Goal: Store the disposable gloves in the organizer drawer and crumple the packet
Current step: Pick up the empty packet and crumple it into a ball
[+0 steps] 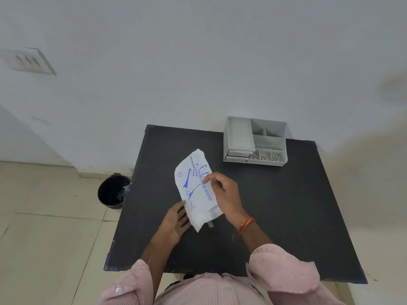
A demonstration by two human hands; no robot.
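A white paper packet of disposable gloves [193, 190] with blue print is held over the middle of the black table [286, 216]. My left hand [176, 221] supports its near lower edge from underneath. My right hand [224, 192] pinches the packet's right side, with thumb and forefinger on the printed face. A bit of clear plastic pokes out at the packet's near end. The grey organizer [255, 142] stands at the table's far right; its small drawers [237, 156] at the front left look shut.
A dark bin [112, 191] with a liner stands on the tiled floor left of the table. A white wall runs behind the table. The organizer has several open compartments on top.
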